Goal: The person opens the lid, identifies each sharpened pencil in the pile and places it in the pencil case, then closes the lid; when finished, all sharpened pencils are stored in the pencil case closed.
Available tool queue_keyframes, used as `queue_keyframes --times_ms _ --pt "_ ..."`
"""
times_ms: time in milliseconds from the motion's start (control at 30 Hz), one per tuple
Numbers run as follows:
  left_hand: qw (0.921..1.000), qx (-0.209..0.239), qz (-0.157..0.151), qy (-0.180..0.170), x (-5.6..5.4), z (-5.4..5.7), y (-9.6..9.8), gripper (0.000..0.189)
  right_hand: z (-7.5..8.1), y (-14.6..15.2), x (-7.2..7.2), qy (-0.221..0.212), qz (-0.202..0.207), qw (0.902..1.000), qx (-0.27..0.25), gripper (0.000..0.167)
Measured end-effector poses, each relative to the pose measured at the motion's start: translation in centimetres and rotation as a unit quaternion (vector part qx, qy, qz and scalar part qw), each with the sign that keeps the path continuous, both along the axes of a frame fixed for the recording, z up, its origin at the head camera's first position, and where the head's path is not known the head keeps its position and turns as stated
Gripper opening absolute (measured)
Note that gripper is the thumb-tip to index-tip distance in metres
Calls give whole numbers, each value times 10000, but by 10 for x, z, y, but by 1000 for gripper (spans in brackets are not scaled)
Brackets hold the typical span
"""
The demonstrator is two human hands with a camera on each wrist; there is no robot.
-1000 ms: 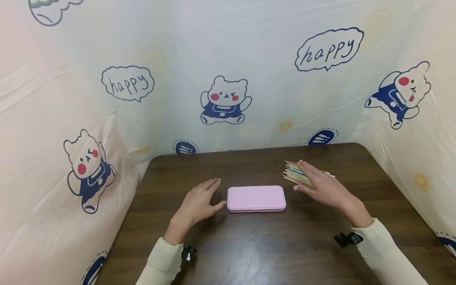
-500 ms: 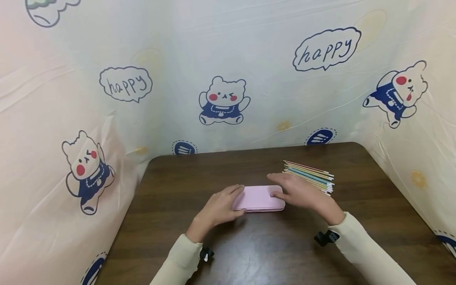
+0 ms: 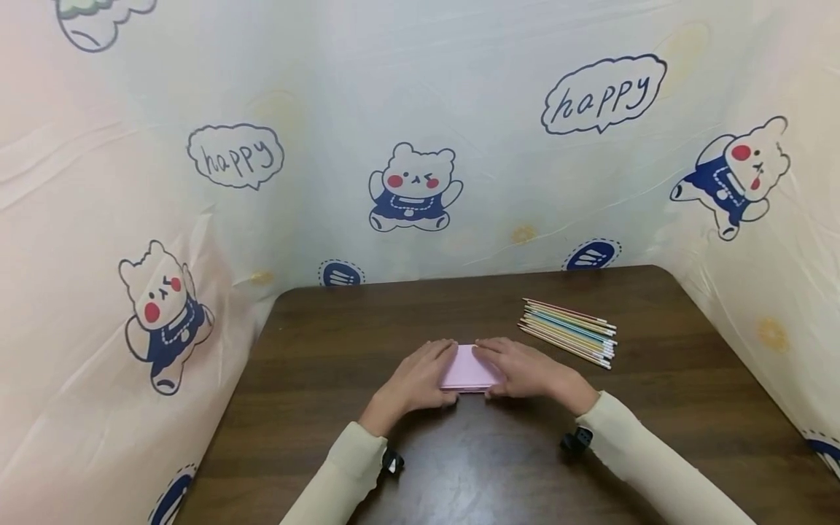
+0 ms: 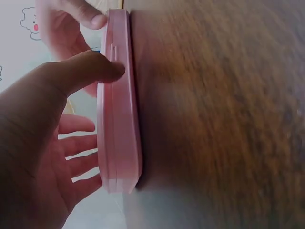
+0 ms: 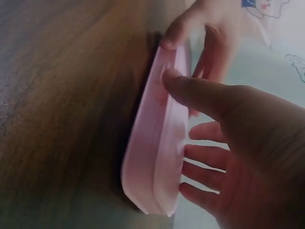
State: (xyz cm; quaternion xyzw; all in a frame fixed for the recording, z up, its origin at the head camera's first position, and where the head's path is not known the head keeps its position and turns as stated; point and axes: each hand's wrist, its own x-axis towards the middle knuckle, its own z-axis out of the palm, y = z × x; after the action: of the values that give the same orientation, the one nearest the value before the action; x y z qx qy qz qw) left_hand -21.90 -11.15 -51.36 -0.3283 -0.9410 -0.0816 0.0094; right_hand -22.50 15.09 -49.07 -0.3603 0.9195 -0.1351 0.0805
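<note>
A closed pink pencil case [image 3: 469, 370] lies flat on the brown table, with a seam and a small clasp along its near side. My left hand [image 3: 420, 375] holds its left part, the thumb [image 4: 102, 69] on the front side and the fingers over the top. From the other end, my right hand [image 3: 528, 370] holds the case the same way, its thumb [image 5: 190, 88] near the clasp. Both hands cover the ends of the case in the head view. Several pencils [image 3: 567, 334] lie in a loose row to the right, untouched.
The dark wooden table [image 3: 328, 328] has rounded far corners. A pale curtain [image 3: 315, 182] printed with bears and "happy" bubbles hangs behind it and along both sides. A small black wrist camera [image 3: 576, 440] sits at the right cuff, another [image 3: 392, 461] at the left.
My right hand has moved left from above the pencils to the case, uncovering the pencils. My left hand has come right onto the case. The case and the pencils lie where they were.
</note>
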Motion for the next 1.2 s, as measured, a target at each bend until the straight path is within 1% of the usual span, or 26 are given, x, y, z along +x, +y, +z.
queue_keyframes --times_ms 133,367,567,833,967,1067,1200 --pt "9999 -128 22 92 -5 -4 2 92 -5 -1 -2 255 -37 9996 66 82" --pt "9997 -224 84 45 -13 -8 5 101 -14 -4 -7 48 -140 9999 -86 80" --pt "9998 -134 28 112 -19 -8 8 104 -19 -4 -11 377 -5 9991 -190 77" --pt "9997 -105 -88 194 -20 -10 8 103 -25 -2 -15 650 233 9970 -363 76" --pt "9998 -79 -138 101 -20 -11 7 103 -28 -3 -16 746 287 9962 -334 77" --pt "9998 -109 -147 -1 -21 -11 7 104 -27 -3 -16 740 317 9962 -323 77" --pt "9997 -174 -170 11 -23 -11 7 106 -22 -2 -16 712 328 9960 -431 72"
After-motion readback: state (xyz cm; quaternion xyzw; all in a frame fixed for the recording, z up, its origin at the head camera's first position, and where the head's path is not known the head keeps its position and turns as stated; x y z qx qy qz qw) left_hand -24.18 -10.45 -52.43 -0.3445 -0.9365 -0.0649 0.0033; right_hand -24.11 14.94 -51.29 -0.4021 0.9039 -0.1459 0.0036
